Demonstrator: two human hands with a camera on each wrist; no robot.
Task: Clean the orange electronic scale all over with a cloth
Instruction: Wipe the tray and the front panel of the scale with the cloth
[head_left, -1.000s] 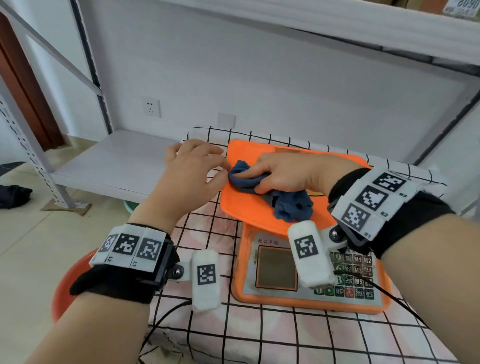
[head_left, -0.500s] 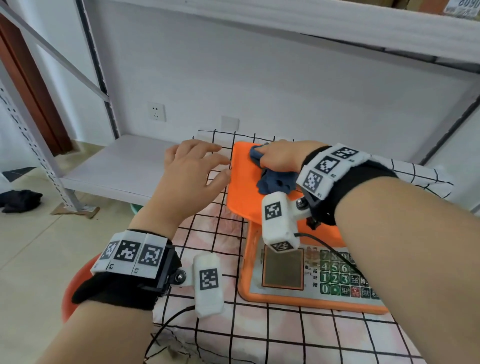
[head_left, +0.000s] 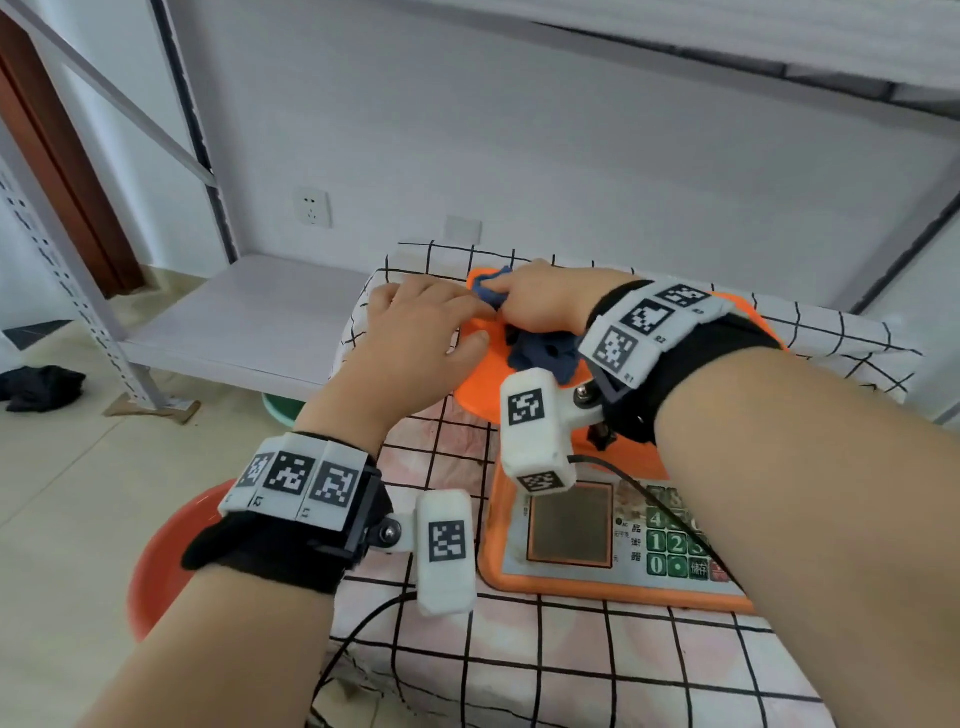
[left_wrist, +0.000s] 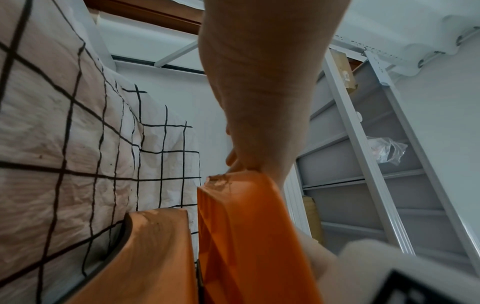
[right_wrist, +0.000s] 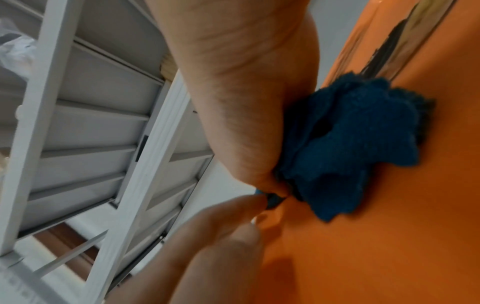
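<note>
The left hand (head_left: 415, 338) lies flat at the left edge of the orange electronic scale (head_left: 597, 582), fingers straight, its grip apart and closed on nothing; the thumb rests on the orange weighing plate (head_left: 480, 379). That scale sits on a desk under a white cloth with a black grid (head_left: 545, 675). Its plate is plain, glossy orange; the front panel nearer the person carries a dark square display (head_left: 570, 522) and green number keys (head_left: 665, 543). At the plate's far left corner the right hand (head_left: 540, 306) presses a crumpled dark blue cloth (right_wrist: 345, 148) against the surface, its grip clamped on the fabric, loose folds bunching behind the palm. Left of the scale, a grey shelf board (head_left: 234, 322) stands low.
</note>
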